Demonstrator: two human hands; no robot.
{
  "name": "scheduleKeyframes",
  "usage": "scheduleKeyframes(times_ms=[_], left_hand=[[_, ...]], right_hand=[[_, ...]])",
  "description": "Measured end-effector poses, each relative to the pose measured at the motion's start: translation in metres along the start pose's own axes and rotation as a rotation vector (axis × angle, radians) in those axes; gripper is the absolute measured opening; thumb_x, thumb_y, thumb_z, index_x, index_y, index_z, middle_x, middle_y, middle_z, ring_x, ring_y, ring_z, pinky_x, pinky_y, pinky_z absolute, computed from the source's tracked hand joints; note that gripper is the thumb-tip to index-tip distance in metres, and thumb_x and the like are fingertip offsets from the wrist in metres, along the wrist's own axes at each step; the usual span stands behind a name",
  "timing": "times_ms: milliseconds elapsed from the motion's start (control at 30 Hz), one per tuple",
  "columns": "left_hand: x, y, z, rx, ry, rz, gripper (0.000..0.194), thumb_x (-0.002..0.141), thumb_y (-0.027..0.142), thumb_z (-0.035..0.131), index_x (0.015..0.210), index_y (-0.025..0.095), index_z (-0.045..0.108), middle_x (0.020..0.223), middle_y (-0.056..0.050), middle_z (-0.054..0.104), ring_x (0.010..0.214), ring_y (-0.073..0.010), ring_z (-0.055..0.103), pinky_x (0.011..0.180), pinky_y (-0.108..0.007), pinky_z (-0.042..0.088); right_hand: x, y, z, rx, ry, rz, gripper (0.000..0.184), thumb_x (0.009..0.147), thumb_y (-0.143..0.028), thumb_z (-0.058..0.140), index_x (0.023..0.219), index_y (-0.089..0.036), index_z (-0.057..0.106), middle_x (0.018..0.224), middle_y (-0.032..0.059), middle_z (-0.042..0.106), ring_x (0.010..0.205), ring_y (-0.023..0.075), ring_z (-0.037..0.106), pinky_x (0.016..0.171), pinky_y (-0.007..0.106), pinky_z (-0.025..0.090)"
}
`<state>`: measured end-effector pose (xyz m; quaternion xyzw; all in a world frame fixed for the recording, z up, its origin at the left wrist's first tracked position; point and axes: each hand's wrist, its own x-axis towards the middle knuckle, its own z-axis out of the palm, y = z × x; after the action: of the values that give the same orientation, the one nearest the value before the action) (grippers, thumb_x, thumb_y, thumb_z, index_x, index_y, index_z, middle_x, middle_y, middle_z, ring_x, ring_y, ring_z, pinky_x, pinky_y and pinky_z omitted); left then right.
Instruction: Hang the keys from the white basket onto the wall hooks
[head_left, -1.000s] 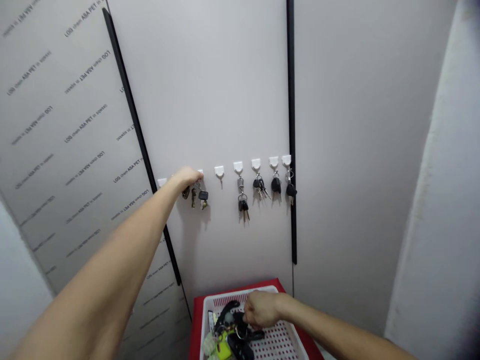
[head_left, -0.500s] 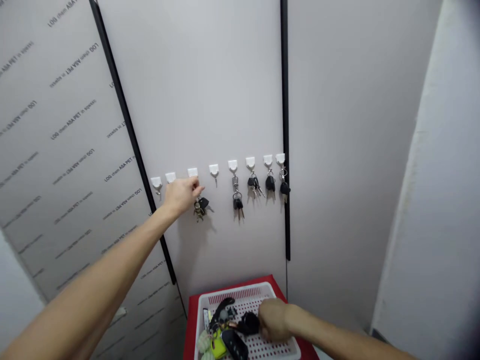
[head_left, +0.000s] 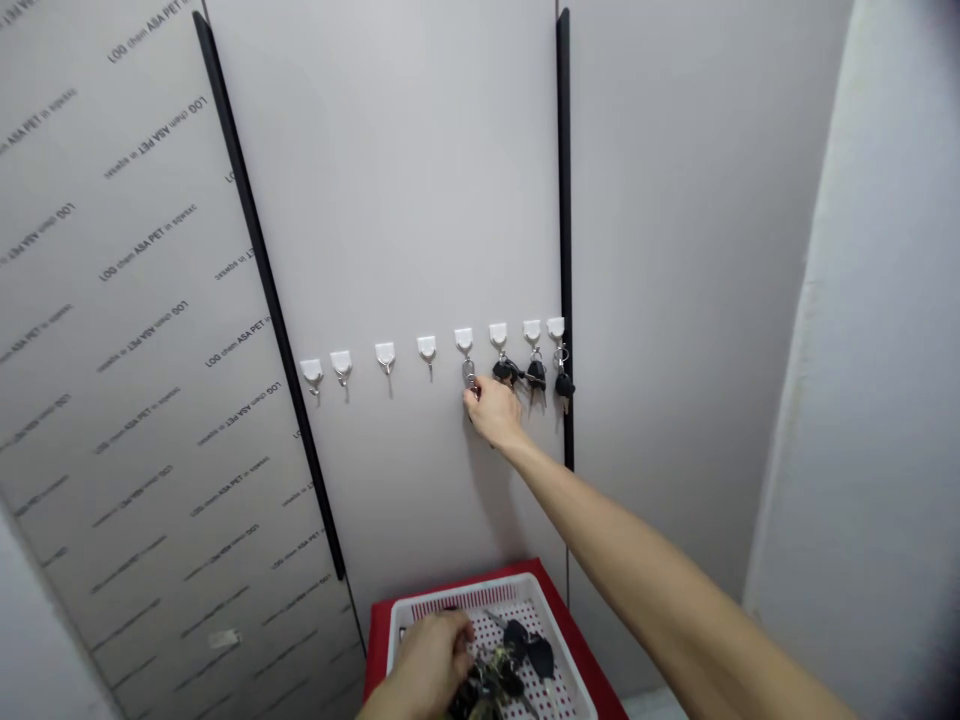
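My right hand (head_left: pixel 495 410) is closed round a bunch of keys whose metal key ring (head_left: pixel 469 375) still hangs from a white hook (head_left: pixel 464 339); the fingers hide the keys themselves. Low in the white basket (head_left: pixel 551 600), my left hand (head_left: pixel 433 655) has its fingers apart and a little bent. Beside its fingertips lies a heap of keys (head_left: pixel 491 680), some with black heads, like the black key (head_left: pixel 540 655) at the heap's right. My left hand covers the basket's left part.
Bare white hooks (head_left: pixel 385 355) run along the pale door to the left. To the right, more key bunches (head_left: pixel 535 374) hang close by my right hand. Black handle strips (head_left: pixel 564 200) edge the door. The basket rests on a red surface (head_left: pixel 581 660).
My left hand has taken the keys off the third hook and come down to the basket, where more keys now lie. My right hand has risen from the basket to the fifth hook's keys.
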<state>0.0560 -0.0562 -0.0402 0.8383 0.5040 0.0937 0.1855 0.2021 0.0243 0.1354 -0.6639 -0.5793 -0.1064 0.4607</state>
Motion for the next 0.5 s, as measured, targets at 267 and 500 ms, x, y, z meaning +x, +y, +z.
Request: scheduleKeyframes(times_ms=[267,500], left_hand=[[0.006,-0.004,-0.021,-0.06,0.082,0.043,0.023,0.059,0.019,0.04,0.079,0.022,0.051,0.075,0.002,0.056,0.067,-0.0099,0.047,0.055,-0.018,0.031],[0.012,-0.002,-0.029,-0.158,0.074,0.055,0.022,0.061,0.023,0.04,0.078,0.017,0.053,0.073,0.0,0.057,0.066,-0.0114,0.048,0.057,-0.02,0.032]], right_hand=[[0.027,-0.028,-0.045,0.014,-0.042,-0.163,0.031,0.071,-0.033,0.027,0.069,-0.015,0.053,0.064,0.0038,0.054,0.057,0.0111,0.045,0.047,0.019,0.026],[-0.102,0.038,0.01,-0.071,-0.675,-0.227,0.026,0.067,-0.024,0.033,0.065,-0.013,0.056,0.054,0.004,0.055,0.046,0.0091,0.043,0.042,0.019,0.025]])
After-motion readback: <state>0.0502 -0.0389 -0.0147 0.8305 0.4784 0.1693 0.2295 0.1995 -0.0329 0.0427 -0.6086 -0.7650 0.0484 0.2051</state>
